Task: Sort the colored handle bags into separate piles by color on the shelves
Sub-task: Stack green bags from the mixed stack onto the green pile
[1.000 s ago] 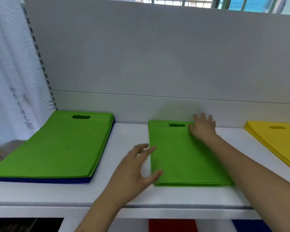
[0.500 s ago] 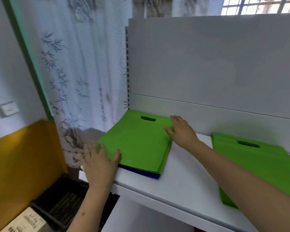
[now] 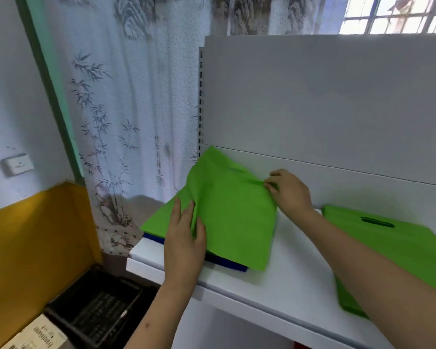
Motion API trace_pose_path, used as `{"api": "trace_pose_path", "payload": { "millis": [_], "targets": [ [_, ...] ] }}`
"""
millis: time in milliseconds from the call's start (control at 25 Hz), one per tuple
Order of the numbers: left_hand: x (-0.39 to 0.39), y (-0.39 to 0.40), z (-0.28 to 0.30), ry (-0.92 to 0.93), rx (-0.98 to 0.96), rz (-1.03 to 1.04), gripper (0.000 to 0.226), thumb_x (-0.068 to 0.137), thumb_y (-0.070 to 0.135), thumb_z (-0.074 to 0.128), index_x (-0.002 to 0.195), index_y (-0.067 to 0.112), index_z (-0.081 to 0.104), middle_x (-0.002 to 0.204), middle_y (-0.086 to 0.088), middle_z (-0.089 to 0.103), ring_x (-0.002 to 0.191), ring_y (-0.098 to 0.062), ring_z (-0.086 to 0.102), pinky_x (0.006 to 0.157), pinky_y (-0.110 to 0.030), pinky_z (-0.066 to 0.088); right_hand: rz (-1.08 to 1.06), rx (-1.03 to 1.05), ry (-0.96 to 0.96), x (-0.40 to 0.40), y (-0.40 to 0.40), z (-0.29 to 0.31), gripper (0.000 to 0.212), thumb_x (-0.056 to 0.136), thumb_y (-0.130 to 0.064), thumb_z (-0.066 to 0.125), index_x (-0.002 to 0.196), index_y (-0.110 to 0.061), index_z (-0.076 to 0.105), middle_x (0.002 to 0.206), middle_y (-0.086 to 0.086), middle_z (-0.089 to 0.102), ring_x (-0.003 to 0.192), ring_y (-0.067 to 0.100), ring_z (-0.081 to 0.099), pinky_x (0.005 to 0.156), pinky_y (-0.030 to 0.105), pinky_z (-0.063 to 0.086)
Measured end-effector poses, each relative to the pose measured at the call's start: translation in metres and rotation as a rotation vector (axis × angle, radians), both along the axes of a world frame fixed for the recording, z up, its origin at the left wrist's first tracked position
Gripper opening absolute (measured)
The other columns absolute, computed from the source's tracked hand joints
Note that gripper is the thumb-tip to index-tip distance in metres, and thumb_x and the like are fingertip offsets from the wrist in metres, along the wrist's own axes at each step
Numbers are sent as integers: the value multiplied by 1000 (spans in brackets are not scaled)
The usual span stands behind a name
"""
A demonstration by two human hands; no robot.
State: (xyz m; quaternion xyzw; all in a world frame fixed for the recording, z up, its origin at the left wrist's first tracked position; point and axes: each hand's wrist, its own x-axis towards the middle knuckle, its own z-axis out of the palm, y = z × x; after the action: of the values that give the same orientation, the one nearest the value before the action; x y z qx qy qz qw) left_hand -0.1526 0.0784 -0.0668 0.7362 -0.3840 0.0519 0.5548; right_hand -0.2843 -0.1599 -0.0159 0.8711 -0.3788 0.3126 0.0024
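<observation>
Green handle bags (image 3: 232,210), flat felt-like sheets, creased

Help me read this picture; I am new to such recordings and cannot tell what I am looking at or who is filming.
No machine here: a person wears a camera on the head, looking down at their own bare hands. The left hand and the right hand each pinch the top bright green flat fabric handle bag, lifting it off a pile on the white shelf. A dark blue bag peeks out beneath that pile. A second green bag pile lies flat to the right. Left of the shelf hangs a bamboo-printed curtain.
</observation>
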Motion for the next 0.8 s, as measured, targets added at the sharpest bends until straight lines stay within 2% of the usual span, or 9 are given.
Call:
{"api": "trace_pose_path", "payload": {
  "millis": [40, 160, 240, 320, 400, 480, 600, 680, 800],
  "targets": [
    [-14, -2, 8, 85, -90, -58, 42, 95, 16, 58, 136, 24, 54, 155, 4, 34, 136, -9, 39, 107, -20, 33, -2, -8, -20, -17, -2, 10, 20, 92, -32, 58, 103, -25, 73, 117, -3, 64, 106, 20, 60, 83, 32, 48],
    [-54, -14, 26, 303, -287, -219, 45, 89, 13, 66, 126, 36, 56, 138, 15, 50, 119, -2, 52, 100, -27, 48, 5, 24, -91, -79, -7, 34, 17, 90, -27, 63, 100, -18, 75, 105, 0, 70, 100, 21, 63, 84, 32, 48],
    [-78, -26, 31, 365, -319, -305, 52, 86, 9, 69, 128, 34, 54, 130, 15, 54, 117, -4, 55, 96, -31, 51, -24, 76, -122, -126, -8, 47, 17, 89, -22, 65, 100, -14, 75, 102, 4, 72, 98, 21, 64, 84, 28, 45],
    [-103, -38, 31, 369, -304, -380, 61, 83, 9, 71, 132, 38, 50, 127, 18, 52, 116, 0, 53, 94, -28, 50, -95, 108, -104, -173, -9, 56, 17, 89, -20, 66, 100, -13, 75, 100, 4, 73, 95, 19, 64, 78, 23, 41],
    [-131, -48, 27, 322, -210, -441, 64, 81, 14, 74, 131, 45, 48, 122, 24, 46, 111, 14, 45, 91, -19, 44, -177, 137, -52, -218, -13, 56, 18, 88, -21, 67, 101, -13, 75, 101, 3, 73, 95, 17, 64, 77, 20, 39],
    [-157, -55, 17, 261, -102, -504, 63, 79, 18, 76, 130, 44, 49, 120, 19, 43, 107, 20, 41, 87, -13, 43, -251, 163, 24, -255, -22, 49, 21, 87, -21, 68, 105, -12, 74, 106, 4, 72, 102, 19, 64, 83, 20, 39],
    [-189, -61, -4, 188, 38, -632, 65, 75, 26, 81, 130, 37, 50, 118, 11, 41, 104, 14, 45, 87, -9, 45, -348, 204, 133, -294, -38, 23, 32, 87, -23, 68, 116, -10, 68, 123, 7, 65, 117, 22, 56, 100, 26, 36],
    [-202, -63, -16, 136, 150, -708, 68, 73, 36, 82, 132, 31, 50, 118, 10, 39, 104, 8, 48, 92, -13, 46, -373, 237, 208, -310, -46, 6, 41, 88, -23, 67, 126, -10, 61, 137, 9, 54, 128, 23, 47, 106, 26, 28],
    [-209, -64, -27, -133, 265, -677, 72, 72, 65, 69, 132, 30, 54, 122, 10, 41, 112, -4, 43, 100, -24, 44, -361, 311, 234, -320, -56, -13, 51, 90, -26, 64, 138, -12, 50, 149, 9, 39, 137, 21, 36, 111, 24, 21]
  ]
}}
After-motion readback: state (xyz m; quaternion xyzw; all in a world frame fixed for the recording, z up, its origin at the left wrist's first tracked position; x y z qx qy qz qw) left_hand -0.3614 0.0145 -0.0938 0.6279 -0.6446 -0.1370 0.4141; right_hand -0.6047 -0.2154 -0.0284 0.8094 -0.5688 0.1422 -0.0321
